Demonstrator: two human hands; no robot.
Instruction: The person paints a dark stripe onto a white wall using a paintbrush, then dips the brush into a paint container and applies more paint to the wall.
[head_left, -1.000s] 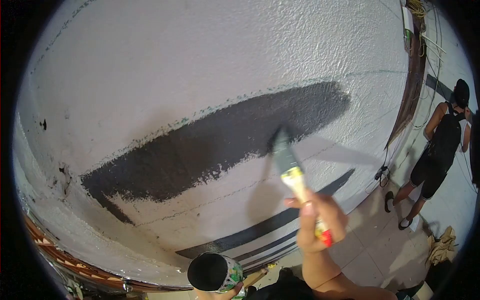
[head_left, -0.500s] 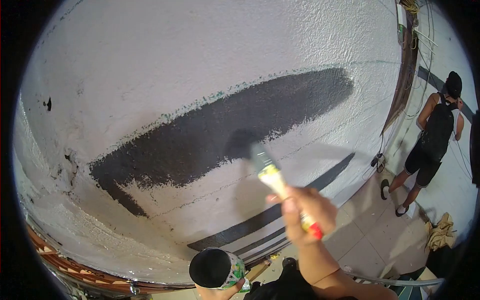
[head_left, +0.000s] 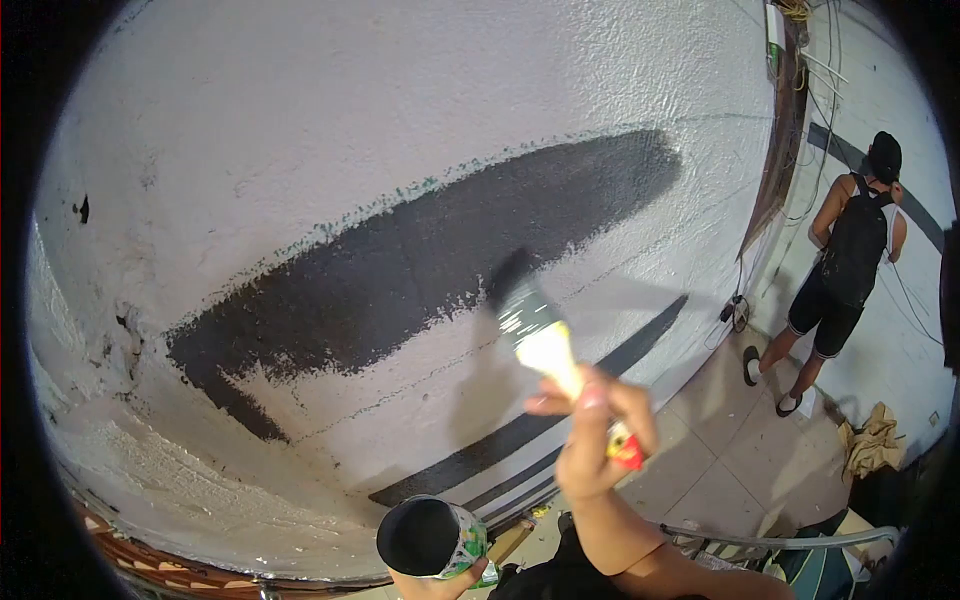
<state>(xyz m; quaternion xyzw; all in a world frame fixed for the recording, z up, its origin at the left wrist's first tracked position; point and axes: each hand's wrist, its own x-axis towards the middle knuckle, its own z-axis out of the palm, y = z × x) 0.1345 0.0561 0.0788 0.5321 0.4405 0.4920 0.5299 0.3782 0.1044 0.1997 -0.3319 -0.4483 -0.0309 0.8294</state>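
Observation:
My right hand point(head_left: 597, 425) is closed around the handle of a paintbrush point(head_left: 535, 325) with a pale handle and a red end. The dark bristles point up at the lower edge of a broad dark grey painted band point(head_left: 400, 265) on the white wall point(head_left: 300, 120). Whether the bristle tips touch the wall is hard to tell. At the bottom, my left hand point(head_left: 440, 585) is wrapped round a paint can point(head_left: 468, 545) with a green and white label. Dark paint shows inside it. Most of the left fingers are hidden by the can.
Narrower dark stripes point(head_left: 480, 455) run along the wall below the band. At the right a person point(head_left: 850, 255) with a black backpack faces another wall. Cables hang by a wooden frame point(head_left: 780, 130). A crumpled brown cloth point(head_left: 872, 440) lies on the tiled floor point(head_left: 700, 450). A metal rail point(head_left: 780, 541) crosses the lower right.
My right hand and the brush have shifted slightly, and the bristles now point more upright against the band's lower edge. The view has moved a little to the right. The can stays in my left hand.

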